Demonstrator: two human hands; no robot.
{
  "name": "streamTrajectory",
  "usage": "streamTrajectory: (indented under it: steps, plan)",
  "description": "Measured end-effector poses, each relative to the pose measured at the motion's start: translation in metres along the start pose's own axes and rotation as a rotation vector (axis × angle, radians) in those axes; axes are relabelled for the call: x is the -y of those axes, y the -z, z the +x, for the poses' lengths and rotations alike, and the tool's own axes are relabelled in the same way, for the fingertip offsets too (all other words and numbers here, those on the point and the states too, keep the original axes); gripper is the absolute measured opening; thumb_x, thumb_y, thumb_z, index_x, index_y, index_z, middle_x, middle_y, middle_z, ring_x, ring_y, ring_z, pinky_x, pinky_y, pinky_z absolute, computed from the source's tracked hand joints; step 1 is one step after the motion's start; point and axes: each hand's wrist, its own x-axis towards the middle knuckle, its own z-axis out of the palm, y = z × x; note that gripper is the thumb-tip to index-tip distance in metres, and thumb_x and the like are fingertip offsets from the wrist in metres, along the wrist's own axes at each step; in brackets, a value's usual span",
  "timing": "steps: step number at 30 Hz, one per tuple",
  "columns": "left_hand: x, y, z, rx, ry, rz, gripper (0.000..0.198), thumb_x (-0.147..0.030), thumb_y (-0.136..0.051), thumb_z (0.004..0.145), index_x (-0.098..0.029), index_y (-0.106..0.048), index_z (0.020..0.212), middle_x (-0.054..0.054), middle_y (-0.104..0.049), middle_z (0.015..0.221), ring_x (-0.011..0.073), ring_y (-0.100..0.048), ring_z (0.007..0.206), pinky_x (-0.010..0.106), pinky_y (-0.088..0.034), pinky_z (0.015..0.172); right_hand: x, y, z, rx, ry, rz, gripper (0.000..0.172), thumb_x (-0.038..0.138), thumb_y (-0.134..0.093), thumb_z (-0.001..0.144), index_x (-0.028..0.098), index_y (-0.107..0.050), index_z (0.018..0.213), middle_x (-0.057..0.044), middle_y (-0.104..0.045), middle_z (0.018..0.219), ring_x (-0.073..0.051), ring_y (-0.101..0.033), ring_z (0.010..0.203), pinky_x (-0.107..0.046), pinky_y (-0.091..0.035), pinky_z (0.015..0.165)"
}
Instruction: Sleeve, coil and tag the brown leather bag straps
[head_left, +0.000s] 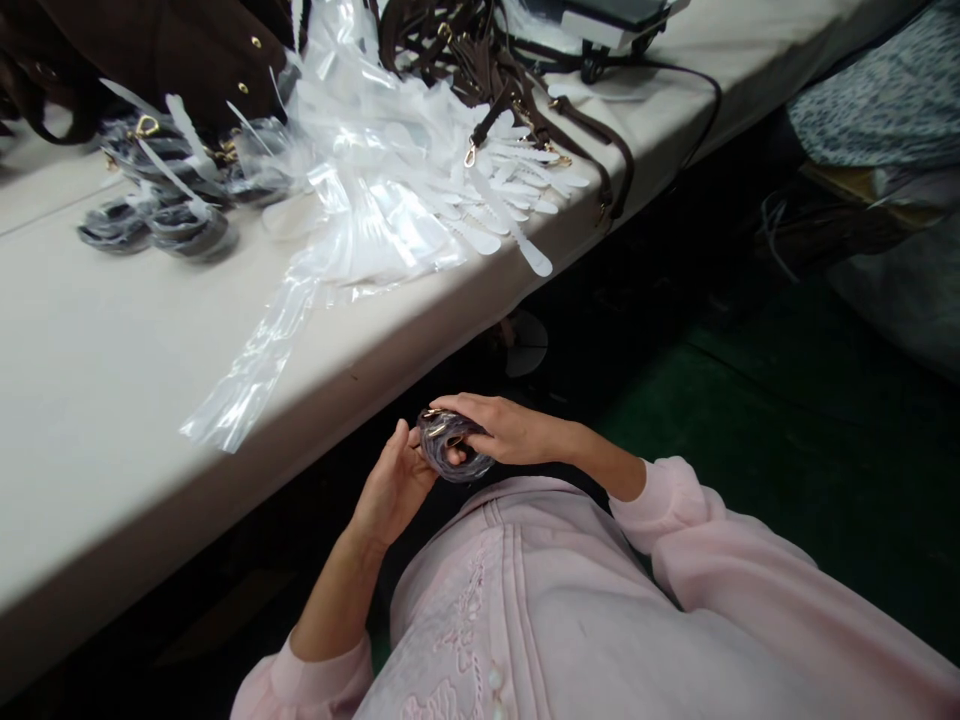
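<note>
Between my two hands, just in front of my body and off the table's edge, is a coiled dark strap (466,466) wrapped in clear plastic, with gold metal fittings showing. My left hand (394,480) grips the coil's left side, its thumb pointing up. From the right, my right hand (506,428) closes over the top of the coil, with fingers reaching into its middle. Part of the coil is hidden behind my fingers.
On the long pale table (97,370) lie wrapped strap coils (191,230), clear plastic sleeves (382,225), white notched tags (529,245) and loose brown straps (480,75). A dark brown bag (165,55) sits at the back left. A black device (607,20) with a cable stands farther right.
</note>
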Motion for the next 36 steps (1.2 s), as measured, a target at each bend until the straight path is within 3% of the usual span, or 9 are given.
streamTrajectory:
  steps: [3, 7, 11, 18, 24, 30, 36]
  plan:
    - [-0.008, 0.005, -0.005, 0.052, 0.088, 0.065, 0.051, -0.058, -0.054, 0.094, -0.011, -0.074, 0.101, 0.013, -0.076, 0.085, 0.0259, -0.072, 0.088, 0.036, -0.054, 0.082, 0.007, 0.007, 0.003, 0.159, 0.062, -0.09, 0.054, 0.005, -0.045, 0.088, 0.015, -0.048, 0.141, -0.013, -0.061, 0.121, -0.023, -0.061, 0.109, -0.039, -0.05, 0.097]
    - [-0.01, 0.012, -0.011, 0.109, 0.162, 0.067, 0.049, -0.055, -0.055, 0.095, -0.011, -0.073, 0.106, 0.014, -0.077, 0.094, 0.0257, -0.072, 0.091, 0.038, -0.052, 0.09, 0.013, 0.009, 0.004, 0.2, 0.094, -0.122, 0.047, 0.008, -0.046, 0.092, 0.019, -0.054, 0.137, -0.008, -0.061, 0.11, -0.018, -0.062, 0.093, -0.031, -0.051, 0.086]
    - [0.0, 0.023, -0.014, 0.162, 0.244, -0.062, 0.044, -0.048, -0.059, 0.095, -0.009, -0.072, 0.111, 0.016, -0.076, 0.102, 0.0265, -0.071, 0.099, 0.039, -0.049, 0.099, 0.009, 0.008, 0.003, 0.219, 0.129, -0.056, 0.049, 0.004, -0.049, 0.09, 0.024, -0.057, 0.135, -0.006, -0.06, 0.117, -0.016, -0.062, 0.1, -0.027, -0.05, 0.088]
    - [0.022, 0.028, -0.012, 0.019, 0.229, -0.216, 0.034, -0.038, -0.058, 0.097, -0.01, -0.073, 0.108, 0.013, -0.077, 0.099, 0.023, -0.071, 0.095, 0.039, -0.048, 0.1, -0.001, 0.008, 0.005, 0.279, 0.082, -0.061, 0.046, 0.003, -0.049, 0.091, 0.018, -0.057, 0.134, -0.009, -0.061, 0.118, -0.017, -0.06, 0.107, -0.029, -0.047, 0.097]
    - [0.022, 0.02, -0.015, 0.106, 0.248, -0.147, 0.037, -0.039, -0.052, 0.1, -0.011, -0.073, 0.112, 0.014, -0.077, 0.099, 0.0254, -0.07, 0.097, 0.04, -0.048, 0.097, -0.002, 0.008, 0.004, 0.324, 0.101, 0.006, 0.041, 0.0, -0.048, 0.091, 0.013, -0.062, 0.127, -0.009, -0.065, 0.116, -0.016, -0.062, 0.105, -0.026, -0.047, 0.095]
    - [0.021, 0.017, -0.017, 0.078, 0.239, -0.039, 0.038, -0.043, -0.058, 0.096, -0.011, -0.075, 0.105, 0.012, -0.076, 0.092, 0.0259, -0.069, 0.092, 0.039, -0.048, 0.094, -0.015, 0.007, 0.001, 0.325, 0.086, 0.037, 0.029, 0.013, -0.06, 0.092, 0.016, -0.067, 0.12, -0.007, -0.067, 0.112, -0.016, -0.064, 0.103, -0.025, -0.047, 0.094]
    - [0.017, 0.012, -0.016, 0.036, 0.207, 0.077, 0.04, -0.046, -0.057, 0.096, -0.01, -0.076, 0.096, 0.012, -0.076, 0.095, 0.0229, -0.068, 0.093, 0.033, -0.048, 0.093, -0.021, 0.002, -0.003, 0.294, 0.023, 0.019, 0.044, 0.01, -0.054, 0.092, 0.02, -0.061, 0.134, -0.007, -0.067, 0.119, -0.016, -0.064, 0.108, -0.027, -0.046, 0.097]
